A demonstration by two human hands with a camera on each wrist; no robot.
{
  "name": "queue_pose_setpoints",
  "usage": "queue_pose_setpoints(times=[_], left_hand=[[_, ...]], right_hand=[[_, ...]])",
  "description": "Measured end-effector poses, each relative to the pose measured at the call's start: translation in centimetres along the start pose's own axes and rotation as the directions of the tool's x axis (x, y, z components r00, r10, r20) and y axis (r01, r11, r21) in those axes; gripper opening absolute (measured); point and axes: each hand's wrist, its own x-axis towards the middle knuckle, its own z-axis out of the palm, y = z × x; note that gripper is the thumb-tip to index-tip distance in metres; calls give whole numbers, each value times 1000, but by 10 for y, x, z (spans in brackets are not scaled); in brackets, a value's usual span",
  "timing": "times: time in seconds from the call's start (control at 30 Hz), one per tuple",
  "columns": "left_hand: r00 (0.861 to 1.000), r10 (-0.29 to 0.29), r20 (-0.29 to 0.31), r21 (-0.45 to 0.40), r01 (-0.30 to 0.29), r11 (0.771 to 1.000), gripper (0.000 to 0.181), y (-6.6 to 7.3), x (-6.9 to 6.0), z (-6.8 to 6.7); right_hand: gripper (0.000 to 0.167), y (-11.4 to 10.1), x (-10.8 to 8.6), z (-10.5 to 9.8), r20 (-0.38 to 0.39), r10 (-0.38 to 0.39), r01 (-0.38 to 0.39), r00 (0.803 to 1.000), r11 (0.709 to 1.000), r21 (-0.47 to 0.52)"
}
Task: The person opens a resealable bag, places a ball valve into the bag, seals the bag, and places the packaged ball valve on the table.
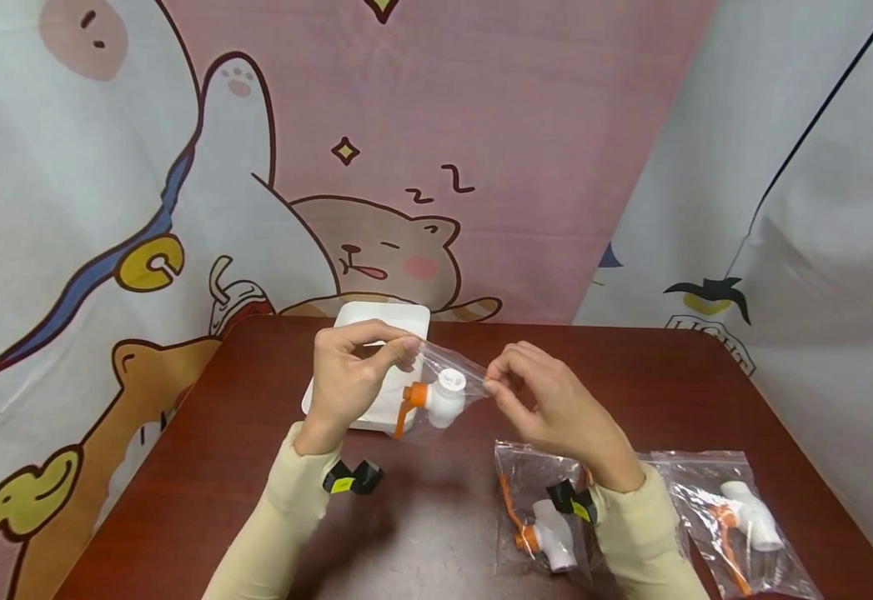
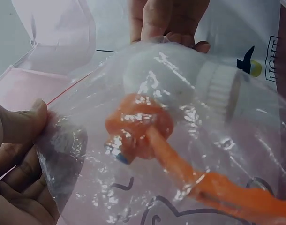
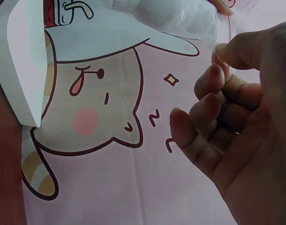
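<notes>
A clear zip bag (image 1: 428, 357) hangs between my two hands above the table. Inside it is a white plastic ball valve (image 1: 447, 402) with an orange lever handle (image 2: 218, 190). My left hand (image 1: 346, 375) pinches one upper corner of the bag between thumb and fingers. At the opposite corner, my right hand (image 1: 556, 404) pinches the bag's edge with thumb and index finger, its other fingers curling loosely. A red zip line runs along the bag's edge in the left wrist view. Whether the zip is sealed, I cannot tell.
A white tray (image 1: 379, 317) sits behind my left hand at the table's back. Two more bagged valves lie on the reddish-brown table (image 1: 203, 467): one bagged valve (image 1: 554, 533) beside my right forearm, another bagged valve (image 1: 755, 517) farther right. A cartoon-printed cloth (image 1: 526, 167) hangs behind.
</notes>
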Motion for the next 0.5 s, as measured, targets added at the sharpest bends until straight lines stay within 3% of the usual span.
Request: queue_pose_setpoints(times=[0.27, 0.4, 0.5], left_hand=[[999, -38, -2, -2, 38, 999, 6, -2, 0, 0], [995, -94, 39, 0, 94, 996, 6, -3, 0, 2], [991, -120, 66, -5, 120, 993, 7, -5, 0, 3]], right_hand=[[12, 3, -2, -9, 12, 35, -35, 999, 999, -18], [13, 5, -3, -10, -17, 89, -88, 996, 994, 70], [14, 7, -3, -5, -44, 153, -143, 987, 973, 182]])
